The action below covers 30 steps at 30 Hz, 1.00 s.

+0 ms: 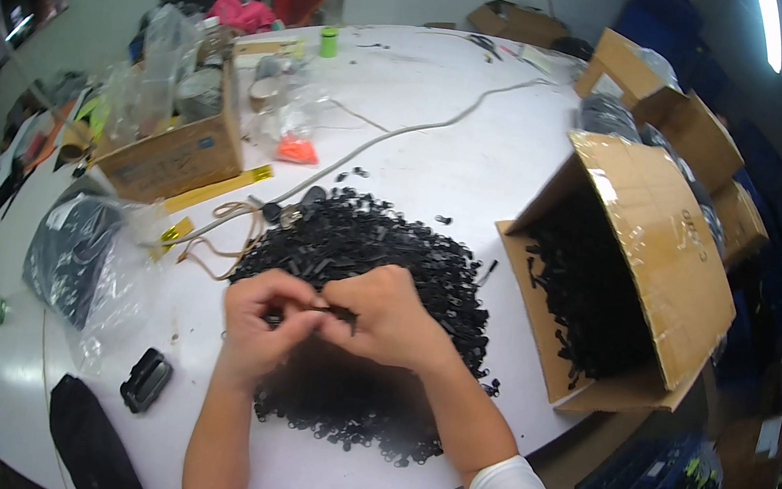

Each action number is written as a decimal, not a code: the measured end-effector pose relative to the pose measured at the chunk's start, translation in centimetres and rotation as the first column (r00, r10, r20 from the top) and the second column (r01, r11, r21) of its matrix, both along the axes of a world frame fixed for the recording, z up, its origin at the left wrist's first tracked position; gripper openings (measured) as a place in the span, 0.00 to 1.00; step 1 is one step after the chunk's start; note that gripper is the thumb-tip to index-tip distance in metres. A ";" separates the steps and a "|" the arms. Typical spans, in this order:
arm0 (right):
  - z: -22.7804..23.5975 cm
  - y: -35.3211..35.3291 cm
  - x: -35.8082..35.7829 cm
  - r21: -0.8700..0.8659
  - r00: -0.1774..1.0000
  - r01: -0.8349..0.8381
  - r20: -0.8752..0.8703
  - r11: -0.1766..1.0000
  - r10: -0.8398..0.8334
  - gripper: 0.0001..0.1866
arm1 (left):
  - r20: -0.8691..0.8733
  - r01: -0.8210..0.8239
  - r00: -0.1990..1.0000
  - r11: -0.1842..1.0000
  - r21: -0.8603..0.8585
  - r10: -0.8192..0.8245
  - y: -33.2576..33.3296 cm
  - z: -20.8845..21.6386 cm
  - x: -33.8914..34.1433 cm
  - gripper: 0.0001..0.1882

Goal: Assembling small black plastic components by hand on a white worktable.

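Observation:
Above a wide heap of small black plastic pieces [392, 235], my two hands meet close together. My left hand [264, 317] is closed, thumb and forefinger pinched on a small dark piece [340, 314]. Curled over the other end of that piece is my right hand [386, 313], also closed. The fingers cover most of the piece, so its exact kind cannot be made out. Many pieces in the heap look flat with a ring-shaped end. Part of the heap, under my wrists, looks dark and blurred.
To the right a cardboard box [665, 235] lies on its side, more black pieces inside. A grey cable [408, 131] crosses the white table [295, 478]. At left are a bagged dark bundle [71, 252], a small black case [147, 380] and a filled carton [176, 162].

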State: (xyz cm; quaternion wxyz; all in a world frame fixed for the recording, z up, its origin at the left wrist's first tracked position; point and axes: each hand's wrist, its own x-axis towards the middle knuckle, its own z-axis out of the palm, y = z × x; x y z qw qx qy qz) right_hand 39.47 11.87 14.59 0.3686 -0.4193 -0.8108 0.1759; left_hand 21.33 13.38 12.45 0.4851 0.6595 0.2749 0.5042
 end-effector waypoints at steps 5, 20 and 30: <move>-0.4 -0.2 -0.7 0.046 0.986 -0.049 -0.156 0.998 0.056 0.12 | 0.089 -0.366 0.930 0.899 0.241 0.356 0.4 -2.0 0.0 0.05; -0.4 -0.4 -0.2 0.203 0.933 0.053 0.338 0.978 -0.121 0.10 | -0.355 -0.116 0.904 0.935 0.334 0.239 1.7 -2.0 -0.4 0.07; 0.0 -0.8 -0.4 0.234 0.944 -0.046 0.327 0.971 -0.034 0.16 | -0.350 -0.040 0.882 0.789 0.614 0.316 3.4 -0.4 -4.5 0.08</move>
